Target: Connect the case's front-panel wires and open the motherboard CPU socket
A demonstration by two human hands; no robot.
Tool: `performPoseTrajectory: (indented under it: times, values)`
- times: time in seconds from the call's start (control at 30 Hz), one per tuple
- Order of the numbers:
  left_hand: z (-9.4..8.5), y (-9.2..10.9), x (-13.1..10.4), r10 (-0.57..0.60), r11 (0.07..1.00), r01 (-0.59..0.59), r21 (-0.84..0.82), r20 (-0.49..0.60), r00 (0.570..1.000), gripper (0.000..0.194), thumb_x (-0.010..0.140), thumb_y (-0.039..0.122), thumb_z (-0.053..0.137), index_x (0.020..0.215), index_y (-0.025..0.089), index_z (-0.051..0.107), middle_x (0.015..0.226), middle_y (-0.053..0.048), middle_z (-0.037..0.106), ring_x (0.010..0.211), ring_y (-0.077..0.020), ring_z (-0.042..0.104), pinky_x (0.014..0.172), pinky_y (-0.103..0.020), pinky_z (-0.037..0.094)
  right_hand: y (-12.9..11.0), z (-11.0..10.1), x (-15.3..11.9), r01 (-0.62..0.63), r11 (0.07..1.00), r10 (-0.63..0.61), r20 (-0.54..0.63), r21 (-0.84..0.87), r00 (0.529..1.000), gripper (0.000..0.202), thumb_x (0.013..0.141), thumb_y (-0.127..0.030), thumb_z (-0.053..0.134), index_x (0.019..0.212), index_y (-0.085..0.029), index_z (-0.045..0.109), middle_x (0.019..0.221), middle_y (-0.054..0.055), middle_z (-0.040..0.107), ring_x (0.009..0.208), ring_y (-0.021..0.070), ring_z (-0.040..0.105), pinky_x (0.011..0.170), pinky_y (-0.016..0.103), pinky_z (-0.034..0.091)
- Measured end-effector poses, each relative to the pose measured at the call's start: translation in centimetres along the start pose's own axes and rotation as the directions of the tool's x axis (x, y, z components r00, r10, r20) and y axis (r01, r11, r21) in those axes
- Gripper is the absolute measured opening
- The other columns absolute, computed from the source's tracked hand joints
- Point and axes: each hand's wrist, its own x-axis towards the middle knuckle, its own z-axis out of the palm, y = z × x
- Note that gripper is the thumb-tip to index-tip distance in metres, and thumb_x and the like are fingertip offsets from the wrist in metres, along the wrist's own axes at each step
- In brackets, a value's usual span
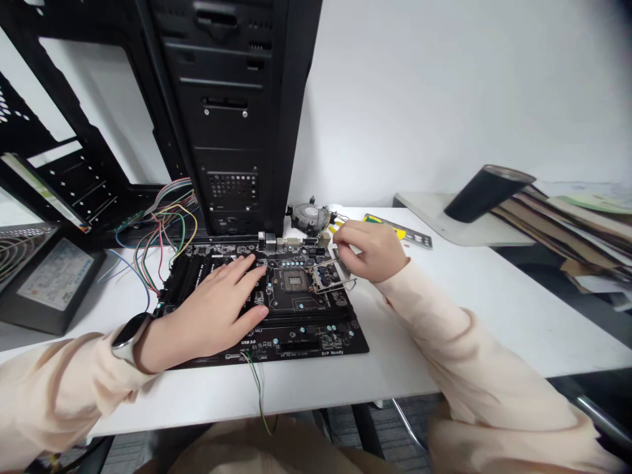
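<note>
1. Head view, the board: a black motherboard point(284, 304) lies flat on a white counter point(444, 329), its long axis running left to right across the wearer's front; the square processor socket point(295, 282) sits right of the board's middle, with a hinged metal frame point(328, 275) swung out on its right side.

2. Head view, the hands: the left hand point(207, 313) is spread palm down over the board's left part, holding nothing, its thumb and fingertips just left of the socket; the right hand point(370, 250) is curled at the frame's outer end, and whether its fingers pinch the metal cannot be told.

3. Head view, the key relation: the frame lies between the socket and the right hand, directly to that hand's left; the right hand is clearly the nearer one to it, while the left hand is nearer to the socket.

4. Head view, surroundings: a black computer case point(232, 148) stands behind the board; a cooling fan point(309, 217) sits beyond the socket; coloured wires point(182, 227) and a power supply point(56, 276) are at left; a dark cylinder point(486, 192) rests at far right.
</note>
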Motion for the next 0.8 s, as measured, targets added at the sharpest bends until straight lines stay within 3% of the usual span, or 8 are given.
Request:
performPoseTrajectory:
  times: [0.27, 0.8]
  values:
    - [0.03, -0.13, -0.11, 0.001, 1.000, -0.001, 0.003, 0.009, 1.000, 0.061, 0.094, 0.044, 0.033, 0.141, 0.006, 0.040, 0.150, -0.023, 0.034, 0.139, -0.0355, 0.032, 0.110, -0.053, 0.034, -0.04, -0.02, 0.03, 0.039, 0.999, -0.039, -0.005, 0.001, 0.999, 0.017, 0.076, -0.010, 0.045, 0.072, -0.018, 0.060, 0.064, 0.000, 0.063, 0.055, 0.0119, 0.055, 0.050, 0.025, 0.036]
    - [-0.17, 0.00, 0.00, -0.011, 1.000, 0.011, -0.011, 0.015, 1.000, 0.058, 0.093, 0.045, 0.034, 0.138, 0.009, 0.044, 0.149, -0.020, 0.037, 0.138, -0.0349, 0.033, 0.110, -0.054, 0.034, 0.20, 0.40, -0.32, -0.088, 0.996, 0.090, 0.117, -0.022, 0.989, 0.019, 0.076, -0.014, 0.043, 0.073, -0.019, 0.062, 0.073, 0.002, 0.068, 0.062, 0.0141, 0.059, 0.053, 0.026, 0.037]
